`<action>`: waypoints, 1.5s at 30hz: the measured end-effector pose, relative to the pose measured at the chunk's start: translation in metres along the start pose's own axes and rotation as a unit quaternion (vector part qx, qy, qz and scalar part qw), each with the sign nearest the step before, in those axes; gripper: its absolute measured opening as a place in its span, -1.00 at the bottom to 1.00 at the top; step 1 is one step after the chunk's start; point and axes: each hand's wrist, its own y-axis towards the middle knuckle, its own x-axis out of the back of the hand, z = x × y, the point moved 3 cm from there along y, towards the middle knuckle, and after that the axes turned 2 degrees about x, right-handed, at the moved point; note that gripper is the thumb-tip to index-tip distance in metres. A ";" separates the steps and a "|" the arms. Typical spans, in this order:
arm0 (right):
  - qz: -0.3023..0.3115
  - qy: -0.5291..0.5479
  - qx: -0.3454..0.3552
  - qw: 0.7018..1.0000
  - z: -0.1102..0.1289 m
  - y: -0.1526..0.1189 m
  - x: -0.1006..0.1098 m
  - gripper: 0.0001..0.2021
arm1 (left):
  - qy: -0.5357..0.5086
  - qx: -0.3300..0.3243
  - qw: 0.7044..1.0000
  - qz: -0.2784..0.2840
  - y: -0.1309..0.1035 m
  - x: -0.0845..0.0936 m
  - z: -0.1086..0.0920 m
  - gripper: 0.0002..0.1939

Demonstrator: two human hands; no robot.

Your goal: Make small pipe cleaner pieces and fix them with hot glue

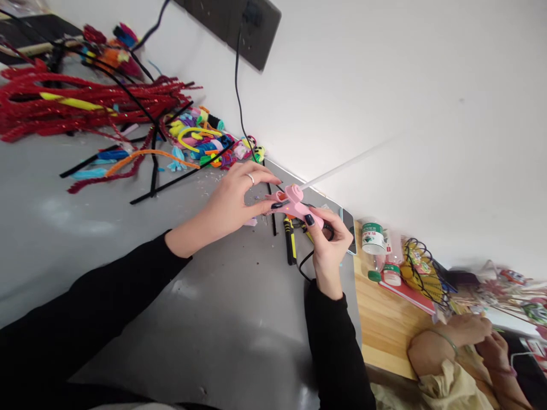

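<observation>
Between the two hands, above the gray desk (239, 296), a pink tool (301, 211) lies nearly crosswise, the left hand (228, 199) holding one end, the right hand (331, 242) the other, its pale rod (342, 166) slanting away rightward.

White wall (405, 74), plain, fills the top and right. Dark power strip (231, 23) on it near the top, black cord (238, 85) running down. Gray table (239, 319) against the wall, glossy, with pale light patches on its surface. Wood table (384, 319), light grain, just beside it on the right. Light soft, brightest mid-wall; wall corners grayer.
</observation>
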 end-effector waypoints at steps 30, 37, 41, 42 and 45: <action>-0.072 0.068 -0.109 0.989 -0.010 0.002 0.000 -0.65 | -0.284 0.262 0.917 0.096 -0.053 -0.104 -0.049 -0.70; -0.081 0.051 -0.062 0.994 -0.004 0.000 -0.003 -0.76 | -0.333 0.264 0.898 0.119 -0.048 -0.126 -0.045 -0.72; -0.088 0.050 -0.052 0.994 -0.003 0.000 -0.002 -0.78 | -0.346 0.297 0.889 0.039 -0.048 -0.136 -0.044 -0.75; -0.084 0.051 -0.053 0.994 -0.004 0.000 -0.002 -0.78 | -0.355 0.296 0.886 0.014 -0.048 -0.137 -0.044 -0.75; -0.067 0.049 -0.052 0.995 -0.005 0.000 -0.003 -0.79 | -0.377 0.272 0.885 -0.038 -0.052 -0.136 -0.045 -0.65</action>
